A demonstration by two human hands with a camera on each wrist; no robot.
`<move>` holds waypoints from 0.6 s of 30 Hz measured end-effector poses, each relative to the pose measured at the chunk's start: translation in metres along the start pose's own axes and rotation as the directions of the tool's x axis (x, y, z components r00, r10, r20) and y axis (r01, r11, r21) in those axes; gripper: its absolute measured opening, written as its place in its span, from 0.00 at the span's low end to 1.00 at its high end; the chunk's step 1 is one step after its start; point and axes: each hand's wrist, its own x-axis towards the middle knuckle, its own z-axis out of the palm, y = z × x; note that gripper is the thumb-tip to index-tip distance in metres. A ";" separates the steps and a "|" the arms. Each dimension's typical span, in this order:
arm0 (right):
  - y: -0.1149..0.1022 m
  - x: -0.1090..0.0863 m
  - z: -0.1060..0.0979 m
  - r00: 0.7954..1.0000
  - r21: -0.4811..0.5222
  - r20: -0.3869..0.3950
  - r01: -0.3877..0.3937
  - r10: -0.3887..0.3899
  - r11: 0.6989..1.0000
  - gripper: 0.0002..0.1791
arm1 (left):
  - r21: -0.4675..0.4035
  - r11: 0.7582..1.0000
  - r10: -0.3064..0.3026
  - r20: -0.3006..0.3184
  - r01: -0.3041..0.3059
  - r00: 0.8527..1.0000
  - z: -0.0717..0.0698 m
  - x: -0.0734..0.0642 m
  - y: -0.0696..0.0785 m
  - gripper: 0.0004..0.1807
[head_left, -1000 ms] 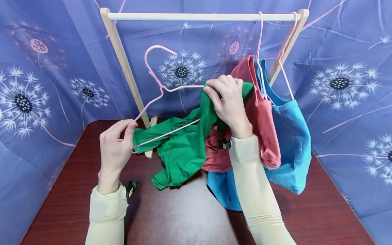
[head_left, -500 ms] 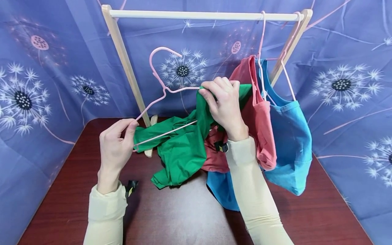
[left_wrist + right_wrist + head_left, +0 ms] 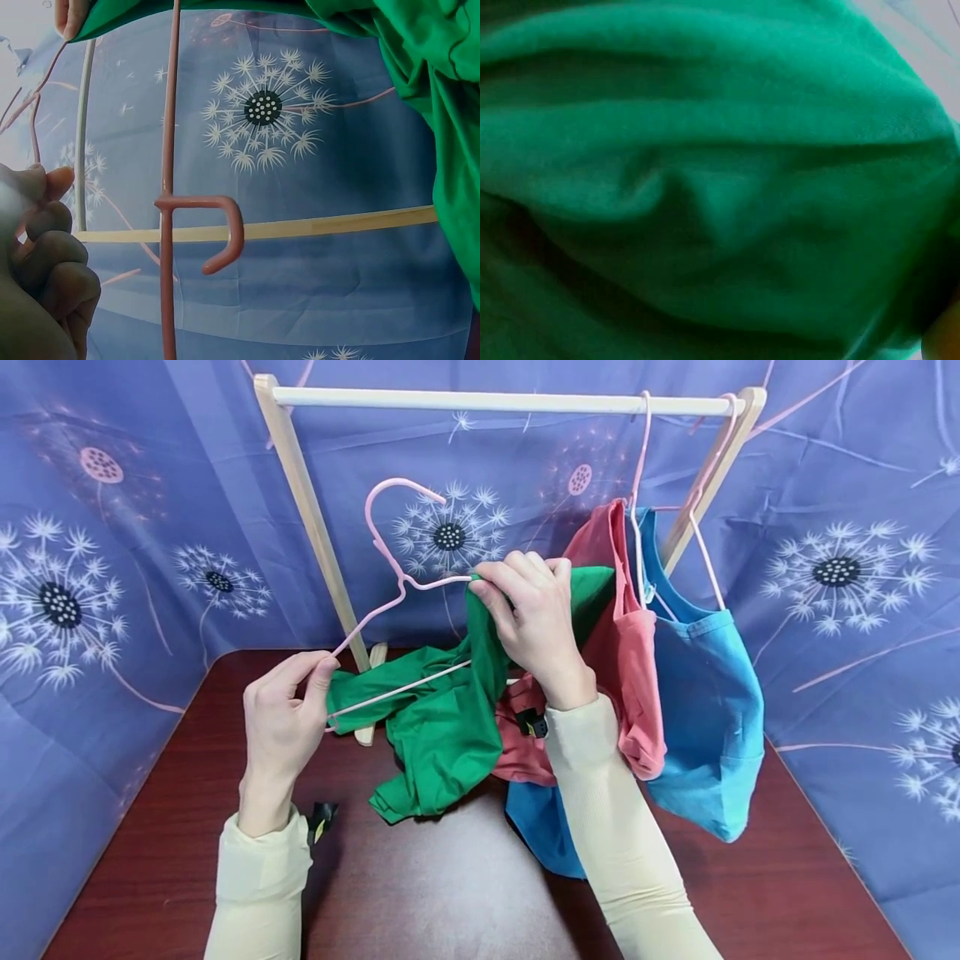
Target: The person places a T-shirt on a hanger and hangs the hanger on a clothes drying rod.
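A pink hanger point(image 3: 402, 580) is held up in front of the rack, its hook free in the air. Thumb and fingers of my left hand point(image 3: 281, 718) pinch the hanger's left shoulder end. Over the right shoulder hangs a green garment point(image 3: 450, 752), which my right hand point(image 3: 532, 618) grips there together with the hanger arm. The rest of the garment droops in folds to the table. In the left wrist view, the hanger's bottom bar point(image 3: 167, 277) with a small hooked notch passes my curled fingers point(image 3: 56, 255). Green cloth point(image 3: 705, 165) fills most of the right wrist view.
A wooden rack with a white rail point(image 3: 465, 400) stands at the back. At its right end hang a red garment point(image 3: 637, 693) and a blue garment point(image 3: 716, 693) on pink hangers. Below is a dark red-brown table point(image 3: 420, 893), with patterned blue fabric point(image 3: 112, 635) around it.
My right hand has shifted left along the hanger's shoulder, drawing the green garment closer to the hook. My left hand has hardly moved.
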 end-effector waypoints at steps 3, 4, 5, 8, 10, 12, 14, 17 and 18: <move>-0.003 0.002 0.002 1.000 -0.001 0.003 0.006 -0.006 1.000 0.08 | -0.007 1.000 0.000 0.007 0.001 1.000 0.001 0.000 0.000 0.02; -0.004 0.003 0.002 1.000 0.000 0.006 0.009 -0.009 1.000 0.08 | -0.009 1.000 -0.001 0.010 0.002 1.000 0.002 -0.001 0.000 0.02; -0.005 0.003 0.003 1.000 0.001 0.007 0.013 -0.013 1.000 0.09 | -0.010 1.000 -0.003 0.012 0.003 1.000 0.002 -0.001 -0.001 0.02; -0.008 0.004 0.004 1.000 0.009 0.012 0.022 -0.022 1.000 0.09 | -0.017 1.000 -0.006 0.016 0.006 1.000 0.004 -0.003 -0.001 0.02; -0.009 0.004 0.005 1.000 0.014 0.013 0.028 -0.028 1.000 0.09 | -0.027 1.000 -0.007 0.017 0.007 1.000 0.006 -0.003 -0.002 0.02; -0.009 0.005 0.005 0.999 0.018 0.012 0.033 -0.034 0.999 0.09 | -0.038 0.999 -0.007 0.019 0.008 1.000 0.007 -0.003 -0.002 0.02; -0.010 0.006 0.005 0.999 0.020 0.012 0.040 -0.041 0.999 0.09 | -0.045 0.999 -0.009 0.023 0.010 1.000 0.008 -0.003 -0.002 0.03; -0.011 0.008 0.004 0.998 0.023 0.021 0.054 -0.055 0.998 0.09 | -0.044 0.999 -0.008 0.022 0.009 1.000 0.010 -0.003 -0.003 0.03; -0.011 0.008 0.004 0.998 0.024 0.024 0.059 -0.059 0.998 0.09 | -0.044 0.999 -0.008 0.021 0.009 1.000 0.010 -0.003 -0.003 0.03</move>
